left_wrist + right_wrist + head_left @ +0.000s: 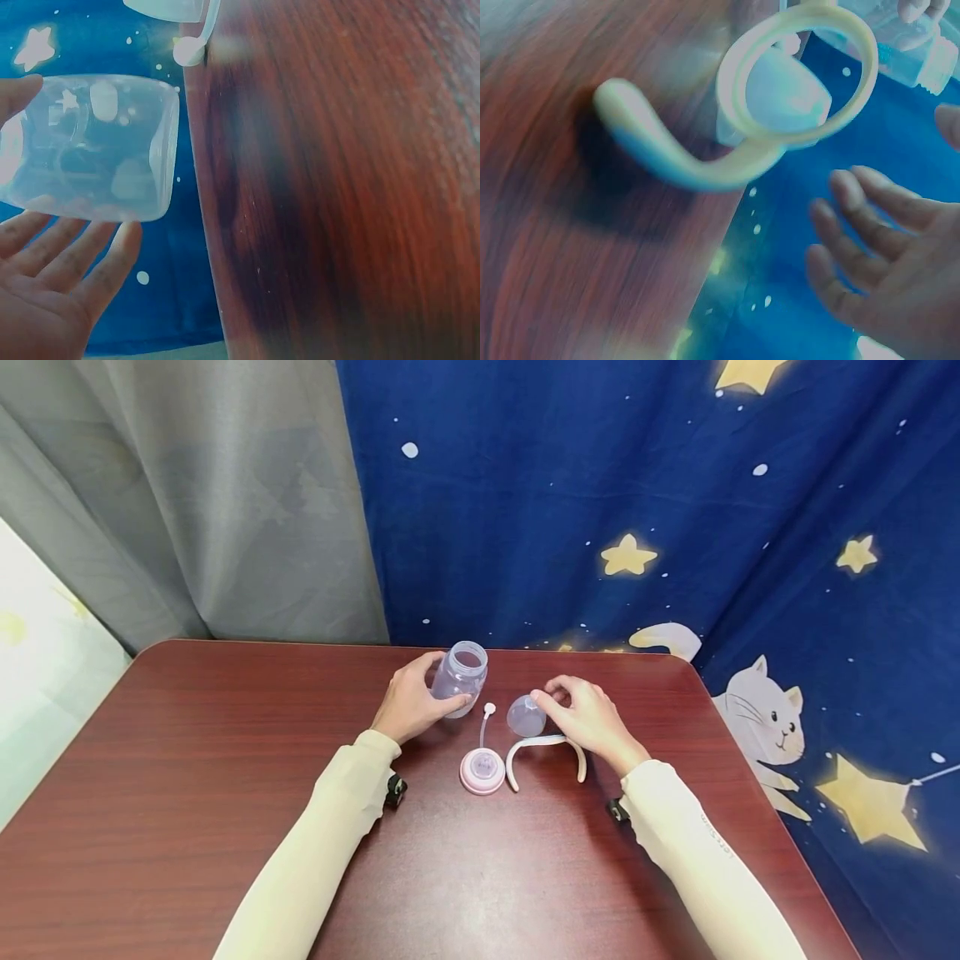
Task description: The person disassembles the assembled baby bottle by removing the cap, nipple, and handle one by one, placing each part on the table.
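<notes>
In the head view my left hand (420, 697) grips a clear baby bottle (459, 681), thumb on the near side and fingers round the far side. The bottle's mouth is uncovered and faces up, slightly tilted. In the left wrist view, the thumb and fingertips press the bottle body (97, 150) from opposite sides. My right hand (585, 714) hovers by a clear dome cap (527, 718); its fingers are loosely bent. From the right wrist, this hand (885, 262) looks relaxed and holds nothing, beside the cream bottle handle (735, 169) with its ring.
Between the hands lies a pink nipple collar (482, 772) with a thin straw ending in a white weight (489, 709). Right of the collar sits the curved handle (536, 741). The brown table's (187, 777) far edge meets grey and blue curtains (525, 510).
</notes>
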A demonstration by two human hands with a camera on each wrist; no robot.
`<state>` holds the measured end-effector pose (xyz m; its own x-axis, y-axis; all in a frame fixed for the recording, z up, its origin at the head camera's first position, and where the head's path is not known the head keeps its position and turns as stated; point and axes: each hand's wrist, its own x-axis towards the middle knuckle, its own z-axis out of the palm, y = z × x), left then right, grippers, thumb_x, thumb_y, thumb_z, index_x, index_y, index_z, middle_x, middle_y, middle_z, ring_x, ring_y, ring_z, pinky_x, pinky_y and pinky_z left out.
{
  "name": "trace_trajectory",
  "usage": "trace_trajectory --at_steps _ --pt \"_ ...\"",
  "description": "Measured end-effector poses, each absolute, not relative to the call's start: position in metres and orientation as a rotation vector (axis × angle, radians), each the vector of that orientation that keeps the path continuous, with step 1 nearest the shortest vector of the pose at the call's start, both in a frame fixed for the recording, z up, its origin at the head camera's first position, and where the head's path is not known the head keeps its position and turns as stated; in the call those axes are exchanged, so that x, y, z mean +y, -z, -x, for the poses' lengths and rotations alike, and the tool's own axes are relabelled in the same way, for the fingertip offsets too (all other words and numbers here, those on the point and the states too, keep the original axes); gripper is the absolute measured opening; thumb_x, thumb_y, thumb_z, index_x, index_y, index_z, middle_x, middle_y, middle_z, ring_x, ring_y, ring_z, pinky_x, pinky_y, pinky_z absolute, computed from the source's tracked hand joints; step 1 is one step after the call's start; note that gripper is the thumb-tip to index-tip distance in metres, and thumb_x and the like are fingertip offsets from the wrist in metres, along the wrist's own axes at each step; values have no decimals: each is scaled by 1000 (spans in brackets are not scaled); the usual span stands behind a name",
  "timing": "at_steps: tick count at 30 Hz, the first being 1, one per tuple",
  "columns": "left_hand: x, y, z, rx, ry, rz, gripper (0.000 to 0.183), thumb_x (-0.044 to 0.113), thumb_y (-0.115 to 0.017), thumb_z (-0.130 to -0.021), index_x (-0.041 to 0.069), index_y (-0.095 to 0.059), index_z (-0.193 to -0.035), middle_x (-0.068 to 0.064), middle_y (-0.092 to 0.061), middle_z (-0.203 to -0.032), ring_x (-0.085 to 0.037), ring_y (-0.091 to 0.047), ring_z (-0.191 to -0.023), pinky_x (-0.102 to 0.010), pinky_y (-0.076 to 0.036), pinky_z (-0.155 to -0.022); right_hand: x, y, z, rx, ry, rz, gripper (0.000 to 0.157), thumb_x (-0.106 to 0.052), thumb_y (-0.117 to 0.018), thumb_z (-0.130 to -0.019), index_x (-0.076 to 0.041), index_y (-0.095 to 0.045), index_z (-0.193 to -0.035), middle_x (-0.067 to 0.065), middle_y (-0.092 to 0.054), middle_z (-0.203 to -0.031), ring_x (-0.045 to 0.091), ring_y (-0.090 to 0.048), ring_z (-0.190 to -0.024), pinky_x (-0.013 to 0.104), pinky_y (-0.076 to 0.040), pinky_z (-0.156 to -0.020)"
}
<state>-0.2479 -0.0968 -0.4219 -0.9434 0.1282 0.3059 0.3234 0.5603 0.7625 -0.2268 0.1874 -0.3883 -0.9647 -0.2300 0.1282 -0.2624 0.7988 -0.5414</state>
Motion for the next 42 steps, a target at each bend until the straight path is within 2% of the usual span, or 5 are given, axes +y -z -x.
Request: trace_trajectory --at_steps 5,14,20,28,42 --pt "-100 424 248 -2584 1438 423 70 33 -87 -73 10 -56 -132 -8 -65 -120 -25 -66 -106 -45 -52 -91 161 388 231 -2750 -831 -630 38 -36 -66 -93 -7 -68 -116 7 -70 -106 26 -58 -104 46 -41 -93" --pt "-103 426 248 -2628 1509 517 65 22 -87 -72 4 -54 -126 -12 -66 -117 -29 -67 -108 -47 -52 -94 120 384 233 -2739 -746 -751 39 -36 -66 -95 -10 -66 -124 4 -69 -118 23 -58 -111 42 -40 -95" --pt "-104 428 248 -2663 1497 534 65 19 -86 -72 4 -53 -125 -12 -66 -118 -29 -67 -108 -43 -53 -91 113 385 233 -2765 -725 -750 30 -34 -67 -95 -13 -68 -117 6 -71 -109 22 -59 -105 43 -41 -93" --pt "-105 433 251 -2685 1499 542 65 20 -87 -70 4 -52 -123 -12 -67 -114 -28 -68 -105 -44 -53 -90 112 388 234 -2763 -766 -742 23 -33 -67 -94 -15 -69 -108 0 -70 -95 24 -61 -94 41 -45 -83" --pt "-106 434 249 -2710 1534 571 69 20 -86 -72 1 -50 -128 -13 -67 -115 -27 -67 -106 -44 -53 -91 111 390 234 -2759 -771 -743 23 -34 -68 -94 -15 -68 -106 5 -71 -95 23 -61 -92 40 -47 -80"
